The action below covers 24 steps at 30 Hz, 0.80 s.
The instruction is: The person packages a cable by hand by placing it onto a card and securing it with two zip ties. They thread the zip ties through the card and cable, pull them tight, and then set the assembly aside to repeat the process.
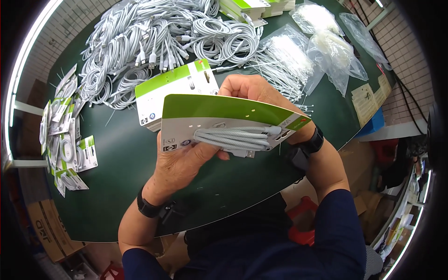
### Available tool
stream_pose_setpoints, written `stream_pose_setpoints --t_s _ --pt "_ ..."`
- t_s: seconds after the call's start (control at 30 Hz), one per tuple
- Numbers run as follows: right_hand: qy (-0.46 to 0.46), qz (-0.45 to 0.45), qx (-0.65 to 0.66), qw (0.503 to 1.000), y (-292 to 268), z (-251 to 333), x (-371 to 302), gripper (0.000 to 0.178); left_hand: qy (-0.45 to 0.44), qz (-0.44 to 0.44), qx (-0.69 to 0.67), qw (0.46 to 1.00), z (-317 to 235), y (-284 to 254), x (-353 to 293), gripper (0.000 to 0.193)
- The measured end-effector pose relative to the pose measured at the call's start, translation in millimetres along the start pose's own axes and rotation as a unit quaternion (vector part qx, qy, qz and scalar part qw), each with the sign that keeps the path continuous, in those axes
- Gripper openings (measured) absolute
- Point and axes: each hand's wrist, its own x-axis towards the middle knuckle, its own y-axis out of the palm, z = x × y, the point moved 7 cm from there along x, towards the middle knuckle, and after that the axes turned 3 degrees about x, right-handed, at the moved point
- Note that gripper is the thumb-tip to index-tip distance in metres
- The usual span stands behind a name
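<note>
My left hand (179,163) grips a green-and-white packaging card (210,110) by its lower left part, with the thumb pressed on a coiled grey-white USB cable (233,138) lying against the card's face. One metal USB plug points down below the coil. My right hand (252,87) is behind the card's upper edge, its fingers curled; the card hides the fingertips and anything they pinch. Just beyond both hands lies a stack of the same kind of cards (175,86).
A large heap of coiled cables (135,51) covers the table's far left. Loose white cable ties (282,60) and clear plastic bags (333,56) lie far right. Carded cables (67,140) pile up at the left edge. More card stacks (252,7) stand at the back.
</note>
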Motion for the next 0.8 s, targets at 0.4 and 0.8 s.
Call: stream_pose_setpoints --t_s 0.4,0.8 --pt "0.012 -0.066 0.075 0.995 3 -3 -3 0.022 -0.101 -0.052 -0.127 0.985 18 -2 1 0.039" --pt "0.005 -0.088 0.014 0.996 -6 -9 3 0.015 -0.103 -0.087 -0.237 0.962 27 -4 -4 0.056"
